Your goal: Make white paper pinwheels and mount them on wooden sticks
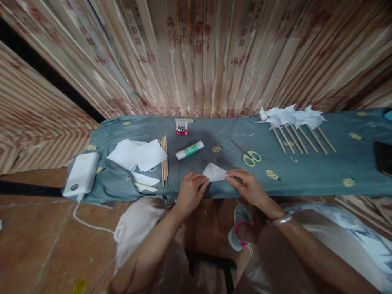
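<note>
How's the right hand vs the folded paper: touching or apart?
Touching. The head view shows the right hand with its fingertips on the right corner of the folded paper, with no gap.

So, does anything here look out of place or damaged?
Nothing looks damaged. Only the loose white paper sheets lie in an untidy, overlapping heap on the grey-blue tablecloth, beside the thin wooden sticks. The folded white paper looks intact.

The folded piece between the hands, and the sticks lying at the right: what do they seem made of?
The folded piece looks like thin white paper, matte, with sharp creases. The sticks are probably wood or bamboo: pale tan, unpainted, straight, thin.
</note>
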A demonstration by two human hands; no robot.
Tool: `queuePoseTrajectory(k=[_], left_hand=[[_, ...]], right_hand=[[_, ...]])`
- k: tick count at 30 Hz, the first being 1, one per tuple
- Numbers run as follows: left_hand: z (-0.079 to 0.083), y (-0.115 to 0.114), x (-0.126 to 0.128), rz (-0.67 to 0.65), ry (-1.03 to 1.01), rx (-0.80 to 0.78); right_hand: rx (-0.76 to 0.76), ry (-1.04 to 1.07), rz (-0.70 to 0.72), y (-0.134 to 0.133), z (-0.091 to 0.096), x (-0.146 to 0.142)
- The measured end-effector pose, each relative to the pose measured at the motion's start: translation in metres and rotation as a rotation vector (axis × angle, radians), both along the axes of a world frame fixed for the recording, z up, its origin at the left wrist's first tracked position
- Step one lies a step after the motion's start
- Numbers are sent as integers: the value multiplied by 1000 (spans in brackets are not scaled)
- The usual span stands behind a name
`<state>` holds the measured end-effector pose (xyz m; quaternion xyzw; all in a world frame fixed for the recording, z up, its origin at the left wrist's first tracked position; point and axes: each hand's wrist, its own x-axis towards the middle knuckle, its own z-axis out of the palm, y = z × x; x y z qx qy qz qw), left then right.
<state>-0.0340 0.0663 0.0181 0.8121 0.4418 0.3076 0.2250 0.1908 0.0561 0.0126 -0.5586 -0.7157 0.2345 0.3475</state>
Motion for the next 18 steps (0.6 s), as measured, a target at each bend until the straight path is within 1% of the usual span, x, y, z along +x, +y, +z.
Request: queuePoseTrajectory(k=[6, 9, 13, 18], left_hand=[[-1, 4, 1, 53, 12, -47], [-2, 5, 1, 85, 19, -59], [-2, 5, 1, 132, 3, -101], [-2, 6, 0, 137, 12, -126]], right_hand=[[-78, 45, -67, 13, -3, -4], [-59, 49, -91, 18, -4, -6], [-12, -1, -134, 22, -5, -10], [-1, -69, -148, 27, -5, -14]])
